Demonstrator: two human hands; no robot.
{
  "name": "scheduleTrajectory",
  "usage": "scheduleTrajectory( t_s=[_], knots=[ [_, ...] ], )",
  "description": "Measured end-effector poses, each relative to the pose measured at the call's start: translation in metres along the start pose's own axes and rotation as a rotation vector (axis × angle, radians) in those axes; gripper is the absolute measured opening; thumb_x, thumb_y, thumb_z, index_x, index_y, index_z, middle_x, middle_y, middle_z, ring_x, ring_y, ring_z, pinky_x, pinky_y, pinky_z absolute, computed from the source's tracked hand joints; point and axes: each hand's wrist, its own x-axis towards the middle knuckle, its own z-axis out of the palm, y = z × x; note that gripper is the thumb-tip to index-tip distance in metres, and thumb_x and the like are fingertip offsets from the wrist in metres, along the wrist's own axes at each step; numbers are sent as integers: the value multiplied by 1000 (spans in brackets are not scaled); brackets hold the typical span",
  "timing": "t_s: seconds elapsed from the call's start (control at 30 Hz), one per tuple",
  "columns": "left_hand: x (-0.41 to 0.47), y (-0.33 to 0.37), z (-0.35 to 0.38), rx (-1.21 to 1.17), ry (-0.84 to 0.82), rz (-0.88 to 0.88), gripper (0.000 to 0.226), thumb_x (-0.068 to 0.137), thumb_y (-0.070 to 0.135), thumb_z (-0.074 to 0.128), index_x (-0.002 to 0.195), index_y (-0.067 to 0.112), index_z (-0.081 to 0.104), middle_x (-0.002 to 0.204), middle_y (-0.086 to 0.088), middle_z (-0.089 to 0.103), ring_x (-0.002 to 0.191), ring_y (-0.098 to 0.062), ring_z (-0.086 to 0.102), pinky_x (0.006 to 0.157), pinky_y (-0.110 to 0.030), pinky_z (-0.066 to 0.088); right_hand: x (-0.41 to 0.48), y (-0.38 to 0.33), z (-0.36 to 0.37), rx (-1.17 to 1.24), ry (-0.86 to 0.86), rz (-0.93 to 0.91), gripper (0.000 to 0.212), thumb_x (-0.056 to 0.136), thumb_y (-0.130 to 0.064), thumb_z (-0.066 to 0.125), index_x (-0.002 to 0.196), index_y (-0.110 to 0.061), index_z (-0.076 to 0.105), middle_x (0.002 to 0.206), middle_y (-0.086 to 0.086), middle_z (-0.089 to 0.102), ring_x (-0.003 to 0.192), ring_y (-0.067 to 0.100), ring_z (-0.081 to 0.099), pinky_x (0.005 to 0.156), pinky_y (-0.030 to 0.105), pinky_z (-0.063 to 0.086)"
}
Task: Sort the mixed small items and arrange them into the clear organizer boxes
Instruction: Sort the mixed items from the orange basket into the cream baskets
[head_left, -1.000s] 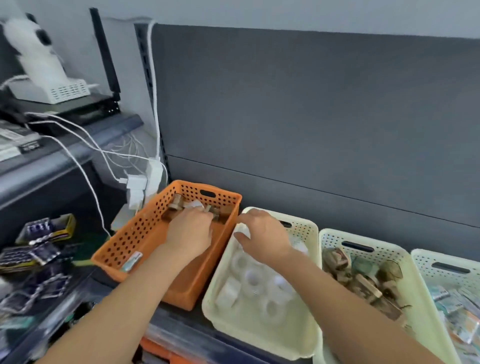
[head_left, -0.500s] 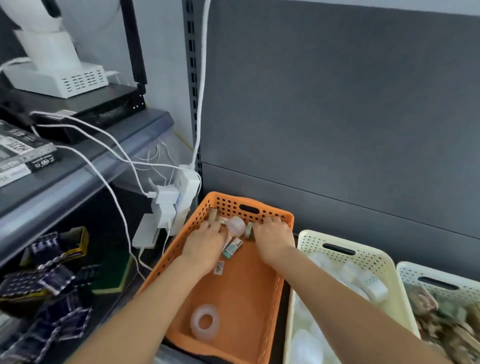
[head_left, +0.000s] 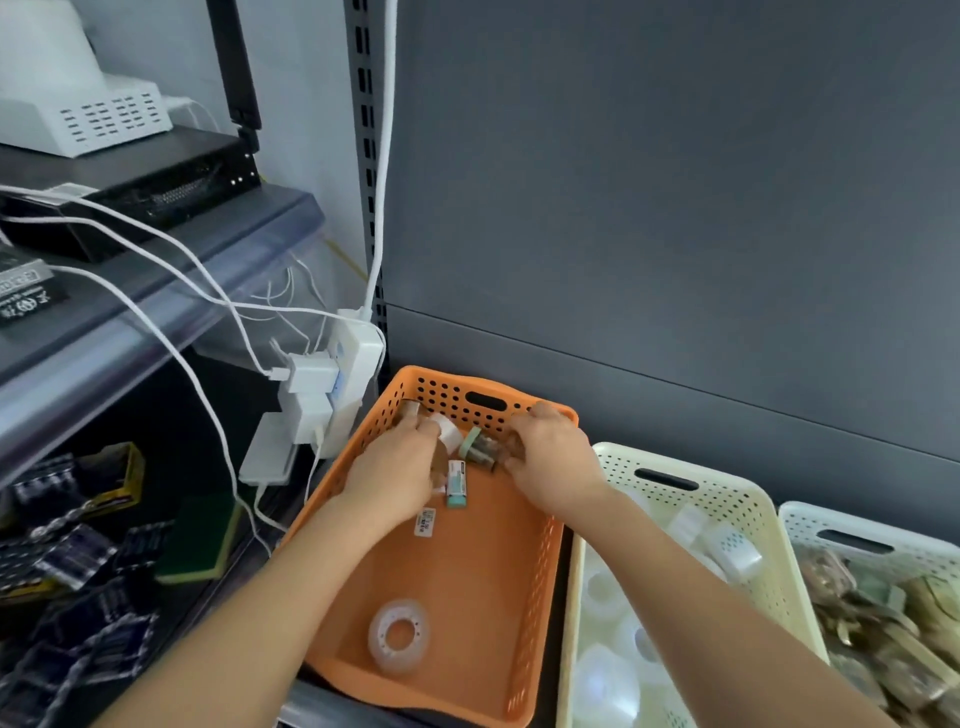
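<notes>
An orange perforated basket (head_left: 535, 597) stands on the shelf in front of me. Both hands reach into its far end. My left hand (head_left: 395, 470) grips a white tape roll (head_left: 451, 435) among the small items there. My right hand (head_left: 550, 457) curls round a brown-and-green tape roll (head_left: 480, 449) beside it. A small green-capped packet (head_left: 457, 484) and a barcode label (head_left: 425, 521) lie between the hands. A clear tape roll (head_left: 399, 635) lies at the basket's near end.
A cream basket (head_left: 748, 499) with white tape rolls stands right of the orange one, and another cream basket (head_left: 872, 535) holds brown rolls. A white power strip (head_left: 332, 389) with cables hangs at left. Dark packets (head_left: 78, 561) fill the lower left shelf.
My right hand has left the cream basket and joined the left at the far end of the orange basket. The view has shifted left and closer.
</notes>
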Motion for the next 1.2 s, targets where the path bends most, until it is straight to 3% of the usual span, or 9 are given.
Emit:
scheduleTrajectory(
  t_s=[0.23, 0.37, 0.53, 0.63, 0.73, 0.93, 1.03, 1.1, 1.2],
  knots=[
    [-28, 57, -13, -447, 129, 70, 60, 84, 32, 69, 138, 30, 43, 141, 9, 44, 118, -11, 49, 96, -27, 39, -51, 23, -38, 462, 286, 7, 33, 78, -11, 71, 110, -17, 65, 102, -2, 57, 89, 11, 57, 83, 24, 48],
    [-44, 112, -6, -550, 193, 141, 59, 81, 27, 74, 134, 27, 49, 129, 11, 52, 118, -10, 50, 98, -11, 30, -96, 60, -55, 548, 428, 93, 27, 75, -17, 76, 98, -22, 62, 91, -9, 55, 82, 1, 54, 71, 9, 43],
    [-64, 195, 21, -659, 162, 272, 55, 79, 26, 75, 129, 25, 53, 121, 10, 55, 109, -8, 55, 89, -28, 48, -162, 128, -75, 512, 521, 217, 28, 78, -23, 74, 101, -24, 59, 91, -6, 57, 79, 4, 56, 70, 17, 46],
    [-78, 247, 44, -584, 155, 369, 45, 79, 35, 73, 117, 30, 50, 109, 17, 56, 97, -5, 53, 79, -25, 44, -203, 170, -84, 393, 556, 281, 28, 80, -25, 71, 107, -28, 62, 91, -10, 53, 73, 2, 55, 65, 11, 40],
    [-88, 292, 70, -404, 157, 507, 40, 81, 39, 71, 108, 23, 46, 106, 9, 57, 95, -12, 53, 75, -29, 43, -237, 207, -89, 275, 529, 325, 28, 85, -24, 66, 113, -27, 63, 99, -6, 53, 76, 12, 57, 71, 25, 47],
    [-102, 327, 113, -7, 101, 594, 55, 91, 42, 56, 137, 17, 40, 132, -1, 52, 117, -20, 51, 97, -36, 44, -270, 256, -83, 18, 271, 391, 33, 94, -21, 50, 126, -18, 58, 129, 7, 52, 108, 30, 54, 88, 38, 48],
    [-107, 328, 119, 125, 93, 583, 58, 98, 33, 46, 149, 15, 24, 152, -5, 33, 140, -21, 30, 117, -38, 21, -273, 262, -76, -115, 154, 235, 37, 92, -15, 45, 127, -20, 58, 139, 7, 47, 128, 29, 43, 105, 37, 36],
    [-109, 329, 115, 156, 49, 551, 59, 100, 34, 39, 151, 14, 17, 156, -5, 24, 144, -20, 21, 119, -40, 10, -271, 263, -73, -126, 114, 170, 41, 92, -15, 46, 131, -22, 55, 144, 6, 43, 138, 26, 33, 112, 36, 26],
    [-113, 327, 108, 197, -30, 514, 57, 101, 33, 37, 151, 15, 17, 151, -4, 34, 139, -20, 31, 118, -44, 12, -265, 264, -72, -81, 106, 145, 48, 90, -11, 44, 137, -21, 47, 146, 7, 41, 140, 25, 29, 114, 34, 22]
  ],
)
